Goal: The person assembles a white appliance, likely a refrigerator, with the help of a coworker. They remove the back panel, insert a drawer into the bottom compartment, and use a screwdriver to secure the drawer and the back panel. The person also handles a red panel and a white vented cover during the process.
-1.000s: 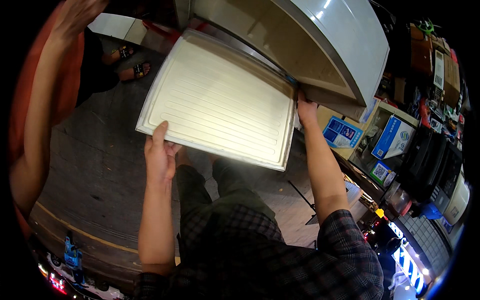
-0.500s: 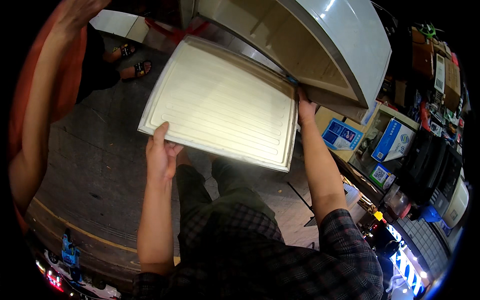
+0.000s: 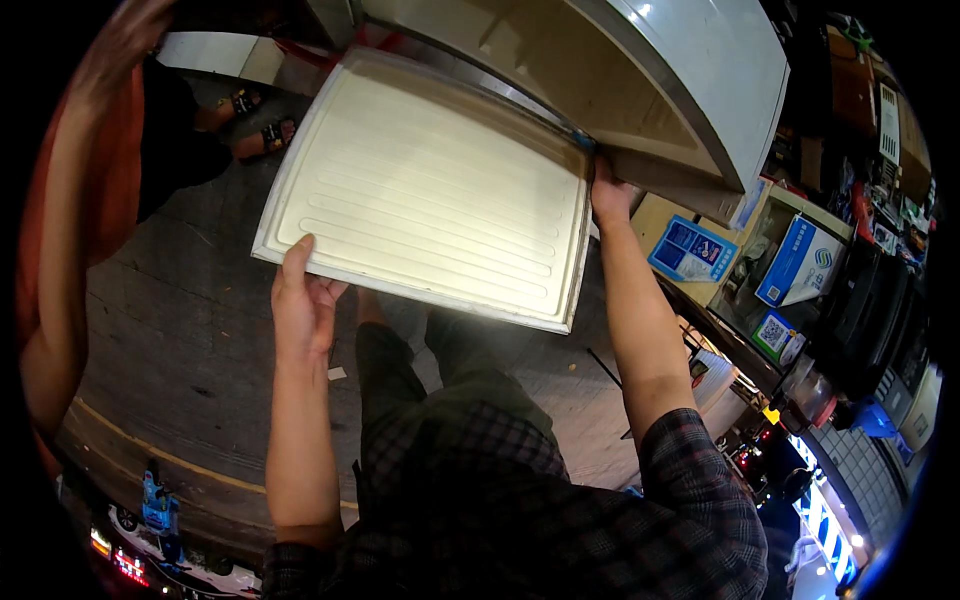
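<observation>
A cream refrigerator door (image 3: 430, 190) with a ribbed inner face and a pale rim is held up in front of me, tilted. My left hand (image 3: 303, 305) grips its near left corner, thumb on the inner face and fingers beneath. At the right edge, my right hand (image 3: 610, 192) is closed round the rim, its fingers partly hidden behind the door. Just beyond stands the white refrigerator body (image 3: 700, 60), its beige inside exposed. The door's far right corner lies close to the body's lower edge; I cannot tell whether they are joined.
At the left is another person in orange (image 3: 115, 190), one arm raised, with sandalled feet (image 3: 262, 140) on the dark pavement. A cluttered bench to the right carries a blue-and-white box (image 3: 797, 262) and a blue packet (image 3: 692, 250). Parked vehicles (image 3: 190, 565) show at lower left.
The refrigerator door has swung slightly left and away from me, its left side moving most. My left hand has moved with it. The other person's raised hand has shifted left.
</observation>
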Demonstrator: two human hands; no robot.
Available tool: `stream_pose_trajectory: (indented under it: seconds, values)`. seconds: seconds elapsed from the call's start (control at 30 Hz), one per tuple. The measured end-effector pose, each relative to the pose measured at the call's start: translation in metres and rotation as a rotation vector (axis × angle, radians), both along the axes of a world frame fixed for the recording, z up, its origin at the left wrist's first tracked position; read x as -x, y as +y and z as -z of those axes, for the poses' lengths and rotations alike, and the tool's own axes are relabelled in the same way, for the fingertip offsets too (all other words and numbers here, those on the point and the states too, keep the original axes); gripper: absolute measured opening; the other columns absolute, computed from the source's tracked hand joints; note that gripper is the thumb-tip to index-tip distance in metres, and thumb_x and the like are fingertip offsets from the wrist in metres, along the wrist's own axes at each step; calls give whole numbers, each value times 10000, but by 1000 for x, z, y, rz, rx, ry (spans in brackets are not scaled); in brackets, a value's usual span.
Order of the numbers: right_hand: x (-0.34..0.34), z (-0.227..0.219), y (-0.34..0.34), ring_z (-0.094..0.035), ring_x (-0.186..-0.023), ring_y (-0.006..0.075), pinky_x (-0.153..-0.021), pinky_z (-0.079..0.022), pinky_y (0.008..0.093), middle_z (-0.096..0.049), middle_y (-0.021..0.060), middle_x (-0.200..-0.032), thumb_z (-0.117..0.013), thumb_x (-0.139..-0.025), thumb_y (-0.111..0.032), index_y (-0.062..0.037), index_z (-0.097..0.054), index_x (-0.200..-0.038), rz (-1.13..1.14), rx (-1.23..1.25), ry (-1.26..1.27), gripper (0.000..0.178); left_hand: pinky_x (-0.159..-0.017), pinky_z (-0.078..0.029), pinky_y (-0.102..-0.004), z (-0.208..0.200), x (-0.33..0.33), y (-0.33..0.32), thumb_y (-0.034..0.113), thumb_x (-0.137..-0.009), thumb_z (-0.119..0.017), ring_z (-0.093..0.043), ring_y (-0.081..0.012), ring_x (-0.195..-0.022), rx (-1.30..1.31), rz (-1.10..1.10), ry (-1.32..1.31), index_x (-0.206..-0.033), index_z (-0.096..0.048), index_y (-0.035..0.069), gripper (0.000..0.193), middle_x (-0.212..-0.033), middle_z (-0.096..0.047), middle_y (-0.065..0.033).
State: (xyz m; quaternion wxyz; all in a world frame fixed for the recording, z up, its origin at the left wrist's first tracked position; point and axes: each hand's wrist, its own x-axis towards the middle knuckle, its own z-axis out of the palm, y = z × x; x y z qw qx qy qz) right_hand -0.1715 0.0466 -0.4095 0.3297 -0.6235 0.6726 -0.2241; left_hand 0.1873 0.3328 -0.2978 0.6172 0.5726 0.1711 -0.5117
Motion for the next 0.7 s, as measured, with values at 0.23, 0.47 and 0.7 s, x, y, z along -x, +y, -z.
stream_pose_trajectory:
  seconds: [0.23, 0.47, 0.7]
  values:
    - [27, 24, -10, -510, -1373, 357, -1154, -363, 396, -563, 213, -1472, -645, -1014, -272, 50, -535, -1423, -167, 59, 84, 532, -1062, -535, -453, 3, 0, 4, 349, -969, -705, -626, -289, -1246, 11, 15, 15, -1455, -453, -61, 684, -1373, -595, -201]
    - [7, 11, -5, -490, -1385, 372, -1165, -349, 403, -539, 211, -1500, -647, -1008, -293, 47, -528, -1429, -31, 41, 66, 554, -1089, -511, -456, 6, 0, 5, 364, -966, -706, -608, -293, -1263, 0, 15, 28, -1462, -442, -63, 706, -1384, -582, -206]
    - [14, -5, 3, -510, -1359, 322, -1170, -347, 378, -579, 141, -1447, -636, -948, -139, -9, -525, -1442, 80, -289, -414, 523, -1070, -519, -450, 9, -2, 6, 347, -967, -702, -610, -284, -1261, -3, 7, 47, -1471, -441, -47, 691, -1388, -588, -193]
